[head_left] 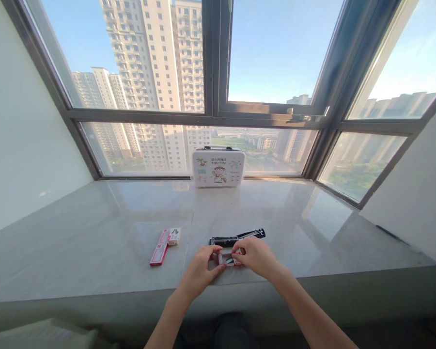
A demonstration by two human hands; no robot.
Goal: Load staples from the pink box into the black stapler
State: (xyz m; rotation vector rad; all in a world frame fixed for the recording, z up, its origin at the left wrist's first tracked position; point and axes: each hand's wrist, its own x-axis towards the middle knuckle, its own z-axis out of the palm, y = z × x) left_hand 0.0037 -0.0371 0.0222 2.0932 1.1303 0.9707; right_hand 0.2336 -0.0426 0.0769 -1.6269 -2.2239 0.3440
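Observation:
Near the sill's front edge sits a small white and pink staple box, with a dark strip of staples showing in its open top. The thumb and fingers of my left hand grip its left end. My right hand is at the right end with thumb and fingertips pinched together; what lies between them is hidden. Just behind both hands lies a black stapler, spread open, its arm angled up to the right. Left of my hands, a long pink and white box touches a smaller white box.
A white carry case with cartoon prints and a black handle stands upright against the window. The grey stone sill ends just in front of my hands. Dark window frames enclose the back, and white walls flank the sill.

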